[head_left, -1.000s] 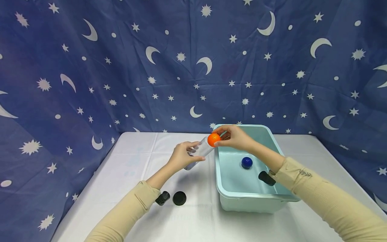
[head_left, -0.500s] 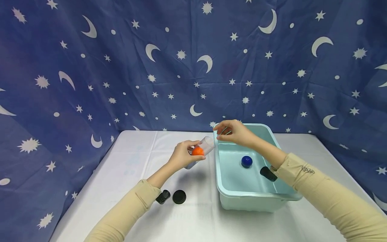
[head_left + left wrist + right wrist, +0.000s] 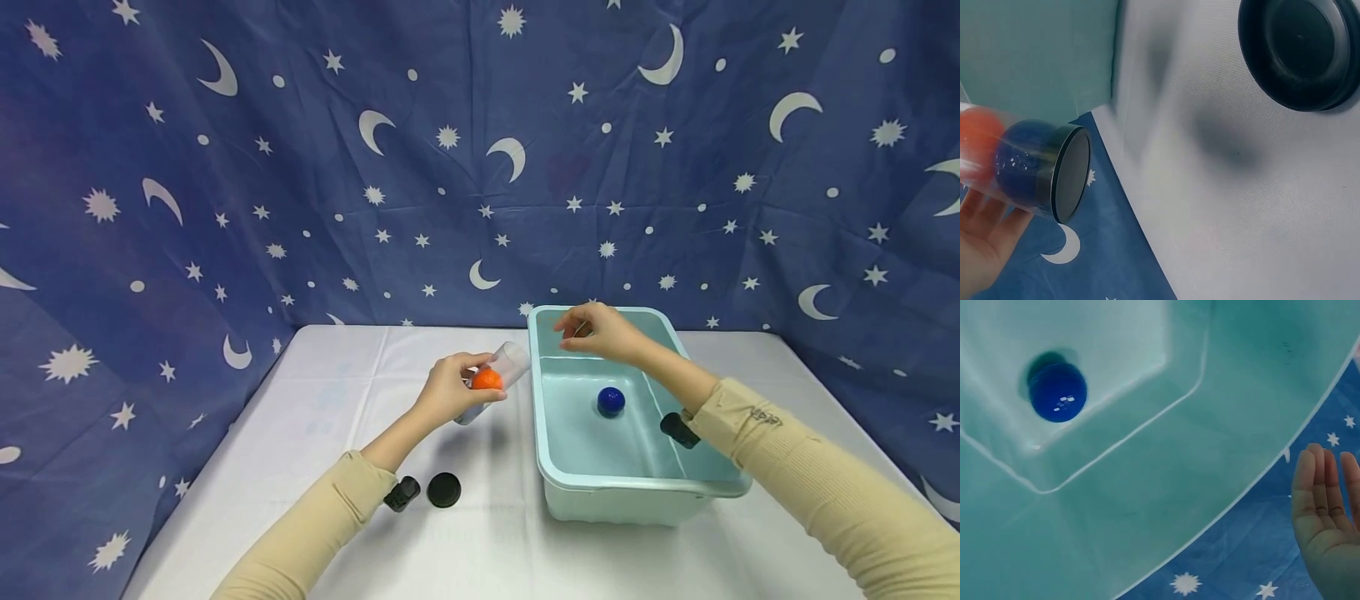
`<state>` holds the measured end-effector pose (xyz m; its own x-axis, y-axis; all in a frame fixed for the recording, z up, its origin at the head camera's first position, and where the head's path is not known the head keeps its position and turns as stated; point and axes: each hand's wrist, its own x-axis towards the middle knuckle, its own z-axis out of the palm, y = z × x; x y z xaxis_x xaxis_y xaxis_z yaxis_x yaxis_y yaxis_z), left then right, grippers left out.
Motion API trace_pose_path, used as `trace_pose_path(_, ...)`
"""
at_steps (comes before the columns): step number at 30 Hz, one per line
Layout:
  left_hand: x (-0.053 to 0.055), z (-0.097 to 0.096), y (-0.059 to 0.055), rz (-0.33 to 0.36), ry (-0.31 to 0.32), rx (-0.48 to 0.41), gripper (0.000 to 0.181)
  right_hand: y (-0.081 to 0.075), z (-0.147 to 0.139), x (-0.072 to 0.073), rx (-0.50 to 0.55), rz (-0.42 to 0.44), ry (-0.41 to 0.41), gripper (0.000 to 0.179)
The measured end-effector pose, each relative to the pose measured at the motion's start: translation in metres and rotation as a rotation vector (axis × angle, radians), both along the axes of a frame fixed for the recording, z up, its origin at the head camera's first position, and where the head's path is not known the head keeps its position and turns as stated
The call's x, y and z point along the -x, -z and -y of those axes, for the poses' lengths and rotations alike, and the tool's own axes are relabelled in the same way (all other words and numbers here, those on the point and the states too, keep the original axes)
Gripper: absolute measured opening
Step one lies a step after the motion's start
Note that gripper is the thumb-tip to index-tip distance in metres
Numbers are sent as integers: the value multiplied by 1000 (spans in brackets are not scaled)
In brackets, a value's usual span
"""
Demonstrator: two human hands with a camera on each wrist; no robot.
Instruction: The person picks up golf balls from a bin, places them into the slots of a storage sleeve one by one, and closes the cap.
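Observation:
A clear plastic tube [image 3: 512, 362] is tilted in the grip of my left hand [image 3: 450, 387], its open mouth up and to the right. Inside it lie an orange ball [image 3: 487, 380] and, in the left wrist view, a dark blue ball [image 3: 1021, 164] against the black-rimmed closed end. My right hand [image 3: 602, 333] hovers over the back part of the light-teal bin [image 3: 542, 417], fingers loosely bent with nothing between them. Another blue ball [image 3: 611, 402] sits on the bin floor, below that hand; the right wrist view shows this blue ball [image 3: 1058, 392] too.
A round black lid [image 3: 444, 490] lies on the white tablecloth [image 3: 465, 550], left of the bin. Black wrist devices show by each sleeve, the left device [image 3: 402, 494] and the right device [image 3: 679, 430]. A blue star-and-moon curtain [image 3: 420, 167] hangs behind the table.
The orange ball has left my right fingers and slid down into the tube. My right hand has drawn away to the right, over the bin. The left hand has barely moved.

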<state>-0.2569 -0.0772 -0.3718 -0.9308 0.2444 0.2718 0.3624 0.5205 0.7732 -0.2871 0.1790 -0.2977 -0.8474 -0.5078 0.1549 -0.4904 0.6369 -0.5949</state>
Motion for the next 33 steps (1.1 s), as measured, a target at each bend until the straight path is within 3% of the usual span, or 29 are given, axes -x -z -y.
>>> trace_pose_path(5,-1,0,2,11,0,-5,58,11,-6,6,-101,-31,-9,17)
trace_pose_path(15,-2,2,3,5,-10,-12,57,28,-9,15,-475,-172,-32,16)
trace_pose_path(20,-2,3,4,10,-16,-10,56,38,-12,19,-527,-191,-44,15)
trace_pose_path(33,-2,4,4,16,-12,-9,57,56,-16,28,-597,-81,-29,20)
